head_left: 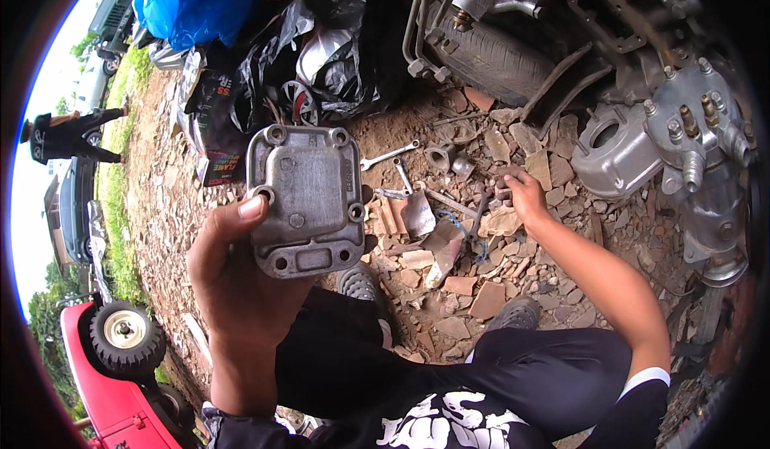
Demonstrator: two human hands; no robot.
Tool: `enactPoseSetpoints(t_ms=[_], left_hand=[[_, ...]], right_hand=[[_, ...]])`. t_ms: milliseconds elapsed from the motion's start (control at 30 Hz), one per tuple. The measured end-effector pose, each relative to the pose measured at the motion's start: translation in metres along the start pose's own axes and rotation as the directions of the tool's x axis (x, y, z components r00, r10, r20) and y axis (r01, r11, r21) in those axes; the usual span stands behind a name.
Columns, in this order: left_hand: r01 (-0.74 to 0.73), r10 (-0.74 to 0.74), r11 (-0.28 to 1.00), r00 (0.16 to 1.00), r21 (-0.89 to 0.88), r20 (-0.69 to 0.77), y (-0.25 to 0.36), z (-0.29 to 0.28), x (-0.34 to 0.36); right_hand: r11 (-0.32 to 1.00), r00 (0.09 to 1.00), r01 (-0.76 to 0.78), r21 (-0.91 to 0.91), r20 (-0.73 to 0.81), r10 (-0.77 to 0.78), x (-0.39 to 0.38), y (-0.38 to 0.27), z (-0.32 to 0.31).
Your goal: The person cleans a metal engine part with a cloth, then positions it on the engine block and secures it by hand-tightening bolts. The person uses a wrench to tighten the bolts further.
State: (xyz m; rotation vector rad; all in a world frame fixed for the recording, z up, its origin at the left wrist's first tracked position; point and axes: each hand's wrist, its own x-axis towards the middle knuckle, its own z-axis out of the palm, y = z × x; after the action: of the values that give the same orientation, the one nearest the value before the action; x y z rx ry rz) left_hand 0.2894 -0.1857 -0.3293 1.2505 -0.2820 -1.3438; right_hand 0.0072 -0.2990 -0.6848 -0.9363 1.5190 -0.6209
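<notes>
Left of the dark tyre (497, 68) and nearer, the left grip (253, 301) is clasping a grey metal cover (309, 180). Before the tyre, the right grip (527, 199) is hanging half-curled, contents unclear; a wrench (391, 155) is lying left of the tyre.

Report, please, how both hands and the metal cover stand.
Left hand gripping metal cover, raised. Right hand down at rubble, grip unclear. Loose wrench lying on ground.
</notes>
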Motion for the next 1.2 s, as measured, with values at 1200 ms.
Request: enactPoseSetpoints(t_ms=[1200], left_hand=[[0.086,-0.104,0.993,0.965,0.085,0.239,0.009,-0.039,-0.041]], right_hand=[[0.465,0.621,0.776,-0.426,0.644,-0.446,-0.020,-0.048,0.099]])
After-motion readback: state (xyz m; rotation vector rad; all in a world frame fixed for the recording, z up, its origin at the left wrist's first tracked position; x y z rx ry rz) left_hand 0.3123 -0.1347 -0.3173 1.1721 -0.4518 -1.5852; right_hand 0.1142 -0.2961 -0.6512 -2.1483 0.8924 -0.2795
